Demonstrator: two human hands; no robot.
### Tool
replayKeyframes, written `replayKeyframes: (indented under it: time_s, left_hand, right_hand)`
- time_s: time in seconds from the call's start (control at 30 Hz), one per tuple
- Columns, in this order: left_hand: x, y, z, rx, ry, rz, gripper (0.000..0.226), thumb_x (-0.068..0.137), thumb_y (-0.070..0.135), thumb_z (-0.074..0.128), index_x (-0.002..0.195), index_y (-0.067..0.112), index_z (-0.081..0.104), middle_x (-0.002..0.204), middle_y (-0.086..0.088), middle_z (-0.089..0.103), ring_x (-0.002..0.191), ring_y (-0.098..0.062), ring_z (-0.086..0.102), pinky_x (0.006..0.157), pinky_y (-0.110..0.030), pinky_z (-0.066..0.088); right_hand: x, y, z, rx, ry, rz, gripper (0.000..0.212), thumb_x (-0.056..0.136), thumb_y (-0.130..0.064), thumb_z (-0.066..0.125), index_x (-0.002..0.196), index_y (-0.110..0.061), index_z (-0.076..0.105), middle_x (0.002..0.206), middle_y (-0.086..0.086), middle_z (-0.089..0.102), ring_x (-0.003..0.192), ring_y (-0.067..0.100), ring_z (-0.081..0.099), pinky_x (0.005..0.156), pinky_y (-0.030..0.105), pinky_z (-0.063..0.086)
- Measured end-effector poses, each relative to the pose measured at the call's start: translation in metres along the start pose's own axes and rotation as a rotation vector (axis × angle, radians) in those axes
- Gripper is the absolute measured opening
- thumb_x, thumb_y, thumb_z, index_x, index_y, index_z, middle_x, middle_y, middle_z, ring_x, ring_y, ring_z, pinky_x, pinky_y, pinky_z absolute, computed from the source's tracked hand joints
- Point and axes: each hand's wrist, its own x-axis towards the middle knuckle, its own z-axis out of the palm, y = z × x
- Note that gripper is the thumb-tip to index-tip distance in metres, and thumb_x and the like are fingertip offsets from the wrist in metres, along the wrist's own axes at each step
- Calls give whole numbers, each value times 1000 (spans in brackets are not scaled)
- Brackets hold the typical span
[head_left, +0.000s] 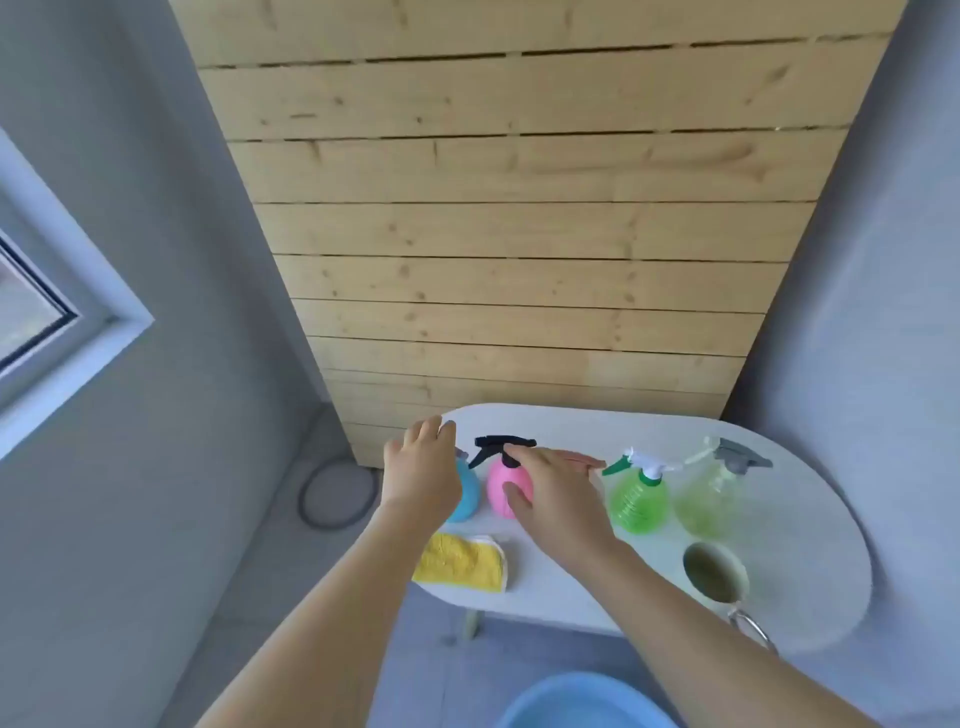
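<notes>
Right hand (561, 499) is laid against the pink spray bottle (501, 486): the thumb (514, 496) is rested on the front of the body and the fingers are held straight past the neck, so no closed grasp is seen. Left hand (421, 467) is spread over the top of the blue spray bottle (467, 496); whether it is gripped cannot be told. Both bottles stand upright, just beside each other, at the left end of the white table (805, 571).

Risk: with so loose a hold on a round body, the pink bottle could be tipped against the blue one. The green spray bottle (639, 501), near the straight fingertips, could be knocked.

Also noted: clear spray bottle (709, 499), cup (714, 571), yellow cloth (460, 561) at the near edge, blue basin (582, 701) below.
</notes>
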Motion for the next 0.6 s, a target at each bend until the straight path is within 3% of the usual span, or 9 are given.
replayKeyframes:
  time_s: [0.17, 0.3, 0.37, 0.47, 0.53, 0.6]
  left_hand:
    - [29, -20, 83, 71, -42, -19, 70, 92, 3, 35, 151, 13, -1, 160, 0, -8, 147, -18, -7, 118, -40, 13]
    - [49, -29, 128, 143, 30, -6, 71, 94, 5, 37, 152, 15, -2, 160, -1, -7, 147, -19, -9, 118, -41, 15]
    - [57, -32, 138, 154, 118, 14, 67, 93, 5, 39, 151, 15, 7, 158, -2, 7, 147, -20, 1, 114, -37, 22]
    - [64, -34, 146, 172, 279, 37, 49, 93, 7, 42, 141, 14, 34, 140, -3, 34, 133, -23, 27, 101, -30, 32]
    - [64, -34, 148, 170, 353, 55, 32, 95, 10, 43, 126, 14, 52, 127, -5, 41, 122, -24, 33, 96, -29, 31]
    - [59, -34, 148, 188, 382, 85, 27, 98, 14, 42, 118, 13, 60, 121, -5, 44, 118, -25, 34, 95, -28, 28]
  right_hand:
    - [17, 38, 88, 135, -66, 2, 52, 97, -27, 47, 146, -23, 30, 148, -6, 36, 131, 15, 38, 98, 28, 36]
    - [28, 62, 145, 240, -40, -39, 56, 97, -27, 48, 148, -23, 26, 149, -6, 33, 134, 11, 35, 102, 25, 33]
    - [35, 70, 165, 282, -28, -49, 57, 97, -27, 49, 148, -23, 25, 150, -7, 31, 136, 10, 32, 103, 23, 29]
    - [40, 80, 188, 314, -3, -79, 58, 97, -28, 48, 149, -23, 23, 152, -8, 27, 137, 8, 29, 104, 20, 25]
    - [42, 84, 197, 346, 12, -88, 59, 97, -28, 48, 150, -23, 21, 153, -8, 26, 138, 9, 28, 105, 21, 25]
    - [41, 87, 205, 370, 24, -107, 60, 97, -28, 48, 150, -22, 20, 154, -8, 25, 139, 9, 27, 106, 22, 24]
